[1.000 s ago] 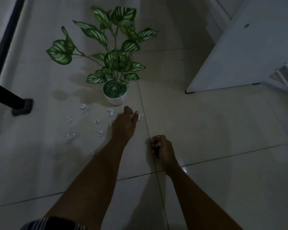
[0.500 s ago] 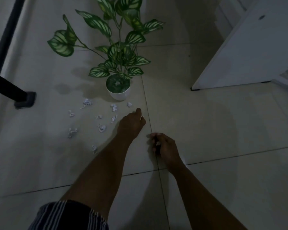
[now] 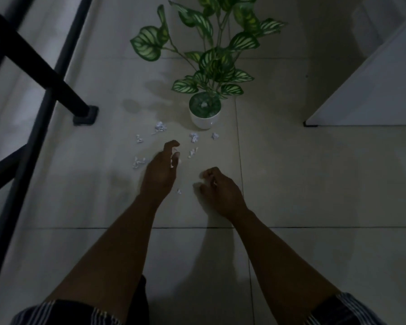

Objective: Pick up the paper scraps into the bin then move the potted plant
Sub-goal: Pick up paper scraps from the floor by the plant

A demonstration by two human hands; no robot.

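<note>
A potted plant (image 3: 204,113) with striped green leaves stands in a white pot on the tiled floor. Several small white paper scraps (image 3: 160,126) lie scattered in front of the pot, one scrap (image 3: 179,191) between my hands. My left hand (image 3: 161,171) is low over the floor among the scraps, its fingers curled around white paper. My right hand (image 3: 217,190) is a loose fist to the right with bits of paper showing inside it. No bin is in view.
A black metal frame with a foot (image 3: 85,114) stands on the left. A white cabinet or door (image 3: 370,95) fills the upper right corner. Striped shorts show at the bottom edge.
My left hand has pulled back from near the pot and shifted left into the scraps. The view has moved, so the plant sits more to the right and the black frame shows more.
</note>
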